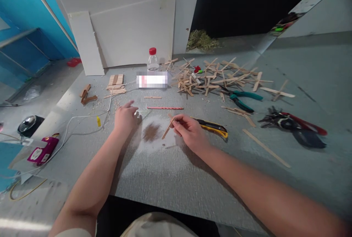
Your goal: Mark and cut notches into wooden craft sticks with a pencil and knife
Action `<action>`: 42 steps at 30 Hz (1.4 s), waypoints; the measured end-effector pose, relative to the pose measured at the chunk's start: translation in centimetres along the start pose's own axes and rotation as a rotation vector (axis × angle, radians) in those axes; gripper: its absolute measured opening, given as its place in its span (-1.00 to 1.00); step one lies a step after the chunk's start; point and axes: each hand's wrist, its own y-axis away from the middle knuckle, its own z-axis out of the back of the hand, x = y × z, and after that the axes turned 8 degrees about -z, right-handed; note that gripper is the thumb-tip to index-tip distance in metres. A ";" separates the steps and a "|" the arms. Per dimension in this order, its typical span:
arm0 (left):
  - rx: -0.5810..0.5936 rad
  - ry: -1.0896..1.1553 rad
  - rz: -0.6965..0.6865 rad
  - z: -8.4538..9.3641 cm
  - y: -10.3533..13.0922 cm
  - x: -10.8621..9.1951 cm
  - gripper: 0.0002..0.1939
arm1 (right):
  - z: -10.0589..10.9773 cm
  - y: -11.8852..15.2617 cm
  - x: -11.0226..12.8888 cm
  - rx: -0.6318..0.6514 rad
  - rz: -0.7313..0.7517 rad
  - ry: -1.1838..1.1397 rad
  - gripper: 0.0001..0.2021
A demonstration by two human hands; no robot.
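Observation:
Between the thumb and fingers of my right hand [189, 130] is a thin wooden stick piece [167, 131], tilted above the grey table; a short piece seems to cross its upper end. My left hand [125, 116] is beside a patch of brown dust [151, 132], fingers spread and pointing forward, with a small clear object [139, 116] near its fingertips. A red-and-white pencil [165, 108] lies beyond both hands. Just right of my right hand rests a yellow and black cutter [217, 130], partly hidden by it.
Many crossed wooden sticks [209, 79] cover the table's back right, near green-handled pliers [242, 97]. A multi-tool [299, 127] lies farther right. A red-capped bottle [153, 61] stands at the back. Stacked sticks [116, 80], a white cable [70, 119] and a purple box [44, 150] are left.

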 end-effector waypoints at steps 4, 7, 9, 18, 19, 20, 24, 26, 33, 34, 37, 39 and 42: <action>0.072 0.116 -0.081 -1.4 1.8 -2.9 -0.74 | -0.2 0.3 0.6 -0.030 0.005 0.013 -0.74; 0.191 0.297 -0.119 -2.1 3.5 -5.2 -0.73 | -0.3 0.6 1.1 -0.040 0.013 0.026 -0.76; 0.301 0.457 -0.109 -2.8 4.4 -6.3 -0.68 | -0.3 0.7 1.4 -0.053 0.023 0.034 -0.77; 0.335 0.825 0.106 -4.3 5.2 -6.6 -0.67 | 0.0 0.9 1.2 -0.138 0.122 0.128 -0.81; 0.310 0.834 0.122 -4.2 5.1 -6.6 -0.67 | 0.0 1.1 1.1 -0.148 0.145 0.149 -0.82; 0.281 0.839 0.135 -4.2 5.1 -6.5 -0.68 | 0.0 1.2 1.0 -0.149 0.166 0.176 -0.83; 0.188 0.829 0.157 -4.2 5.1 -6.6 -0.72 | -0.2 1.9 0.9 -0.074 0.228 0.301 -0.84; 0.166 0.817 0.155 -4.3 5.3 -6.7 -0.76 | -0.3 2.0 0.8 -0.046 0.245 0.348 -0.85; 0.156 0.785 0.125 -4.5 5.5 -6.8 -0.81 | -0.3 1.9 0.4 -0.051 0.260 0.424 -0.83; 0.156 0.779 0.118 -4.4 5.5 -6.8 -0.82 | -0.2 1.9 0.4 -0.051 0.262 0.430 -0.83; 0.149 0.756 0.099 -4.4 5.5 -6.9 -0.83 | -0.2 1.9 0.4 -0.053 0.267 0.446 -0.83; 0.142 0.742 0.092 -4.4 5.6 -6.9 -0.84 | -0.2 1.9 0.4 -0.055 0.270 0.452 -0.82; 0.137 0.728 0.088 -4.4 5.6 -6.9 -0.86 | -0.1 1.9 0.4 -0.057 0.280 0.457 -0.82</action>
